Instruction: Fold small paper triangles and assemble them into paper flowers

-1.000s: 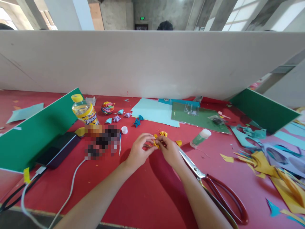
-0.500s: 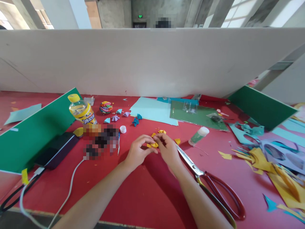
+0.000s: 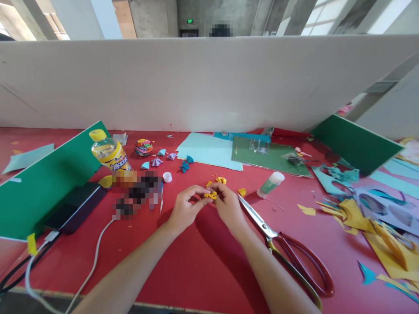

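L. hand [image 3: 185, 207]: thumb & index pinched almost together on the near side of a folded yellow paper piece [image 3: 211, 196]. R. hand [image 3: 229, 205]: thumb & fingertips closed in on same piece from its R. end; exact contact pts. hidden by knuckles. Piece sits btw. both sets of fingertips, ends covered, so full shape n/c (not clear).

Just fwd. of R. fingers: pleated yellow piece [image 3: 221, 179], lower edge partly behind R. hand. To R. of R. fingers: small yellow piece [image 3: 242, 192], near scissors [image 3: 262, 224]; one handle partly obscured by R. forearm. Further R. & fwd.: glue stick [image 3: 271, 184], tilted, cap end up.

Well R. of fingers: yellow scraps [image 3: 355, 216], overlapping; some run out of frame, count n/c.

L. of L. fingers: white cap [image 3: 167, 177]; beyond it a pixelated patch, contents can't be ID'd. Bottle [image 3: 111, 152] behind that, base obscured, label only partly legible.

Far fwd. of fingers, above white partition [image 3: 209, 83]: dark top of a person's head [image 3: 221, 30], pixelated, rest hidden. Both forearms cut off at bottom edge.
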Tool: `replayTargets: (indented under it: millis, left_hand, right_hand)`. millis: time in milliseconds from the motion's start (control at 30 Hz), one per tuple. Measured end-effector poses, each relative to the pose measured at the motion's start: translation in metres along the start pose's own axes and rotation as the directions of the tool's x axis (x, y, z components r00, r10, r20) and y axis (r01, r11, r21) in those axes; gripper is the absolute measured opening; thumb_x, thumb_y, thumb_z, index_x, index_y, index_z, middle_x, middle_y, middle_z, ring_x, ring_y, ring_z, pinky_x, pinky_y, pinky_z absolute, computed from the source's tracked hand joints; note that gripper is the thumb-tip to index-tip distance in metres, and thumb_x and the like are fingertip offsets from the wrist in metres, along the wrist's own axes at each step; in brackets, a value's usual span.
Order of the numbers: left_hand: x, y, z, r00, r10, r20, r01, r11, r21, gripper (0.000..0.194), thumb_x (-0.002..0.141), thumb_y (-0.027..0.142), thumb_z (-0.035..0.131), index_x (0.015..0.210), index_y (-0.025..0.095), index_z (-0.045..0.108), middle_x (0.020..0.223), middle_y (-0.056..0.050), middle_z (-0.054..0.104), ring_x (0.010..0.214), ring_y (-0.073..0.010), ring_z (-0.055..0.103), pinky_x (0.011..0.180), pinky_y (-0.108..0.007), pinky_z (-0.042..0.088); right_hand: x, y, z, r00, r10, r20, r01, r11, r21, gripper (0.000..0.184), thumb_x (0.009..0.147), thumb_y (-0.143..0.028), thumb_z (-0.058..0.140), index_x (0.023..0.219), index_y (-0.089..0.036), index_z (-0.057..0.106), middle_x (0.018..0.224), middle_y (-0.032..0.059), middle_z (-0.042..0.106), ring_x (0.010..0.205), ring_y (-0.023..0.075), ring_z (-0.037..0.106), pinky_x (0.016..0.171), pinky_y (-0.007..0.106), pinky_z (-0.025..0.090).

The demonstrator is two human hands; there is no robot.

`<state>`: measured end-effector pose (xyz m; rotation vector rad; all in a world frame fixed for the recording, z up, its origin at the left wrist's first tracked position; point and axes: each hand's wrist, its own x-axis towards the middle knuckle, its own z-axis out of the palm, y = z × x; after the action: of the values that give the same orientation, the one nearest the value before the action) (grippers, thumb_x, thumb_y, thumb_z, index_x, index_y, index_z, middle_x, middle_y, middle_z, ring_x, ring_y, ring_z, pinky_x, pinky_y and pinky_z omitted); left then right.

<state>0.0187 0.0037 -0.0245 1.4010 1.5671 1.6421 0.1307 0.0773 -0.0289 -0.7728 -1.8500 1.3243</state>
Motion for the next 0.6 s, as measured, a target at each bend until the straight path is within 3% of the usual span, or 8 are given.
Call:
replayTargets:
  millis: [167, 600]
  left_hand:
    - [-0.002, 0.0021, -0.0001, 0.995, -0.056, -0.082, 0.057, 0.998, 0.01, 0.021, 0.063, 0.029, 0.071, 0.076, 0.016, 0.061, 0.074, -0.003, 0.065, 0.066, -0.0133, 0.061, 0.056, -0.02, 0.05]
    - [-0.0019, 0.0082, -0.0016, 0.997, -0.043, -0.062, 0.043, 0.999, -0.011, 0.015, 0.068, 0.029, 0.067, 0.075, 0.016, 0.064, 0.077, -0.004, 0.068, 0.069, -0.0148, 0.061, 0.058, -0.023, 0.05]
  right_hand:
    - [0.0018, -0.0022, -0.0033, 0.999, 0.026, -0.035, -0.028, 0.999, -0.044, 0.015, 0.079, -0.031, 0.048, 0.078, -0.018, 0.056, 0.075, 0.0035, 0.061, 0.068, 0.0154, 0.055, 0.059, 0.025, 0.042]
    - [0.0023, -0.003, -0.0035, 0.999, 0.012, -0.038, -0.015, 0.997, -0.075, 0.019, 0.081, -0.034, 0.048, 0.076, -0.018, 0.056, 0.072, 0.0024, 0.06, 0.065, 0.0145, 0.054, 0.057, 0.024, 0.041]
